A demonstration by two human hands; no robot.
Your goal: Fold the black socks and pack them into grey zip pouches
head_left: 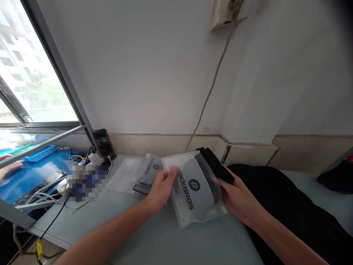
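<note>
The pouch (193,187) is held just above the table (193,243), with the left hand (161,187) on its left edge and the right hand (237,198) on its right, where a folded cloth piece (217,165) juts toward the wall. Left of it more pouches (150,169) lie on the table, then a power strip (92,160) (nearer the window (27,73)). A heap of fabric (289,206) lies to the right, and a cord (209,92) runs down the wall behind.

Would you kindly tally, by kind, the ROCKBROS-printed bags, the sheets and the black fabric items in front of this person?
ROCKBROS zip bags: 2 (one held, one lying flat)
Black fabric piece at the held bag's mouth: 1
White printed sheet: 1
Large black cloth: 1
Total: 5
</note>
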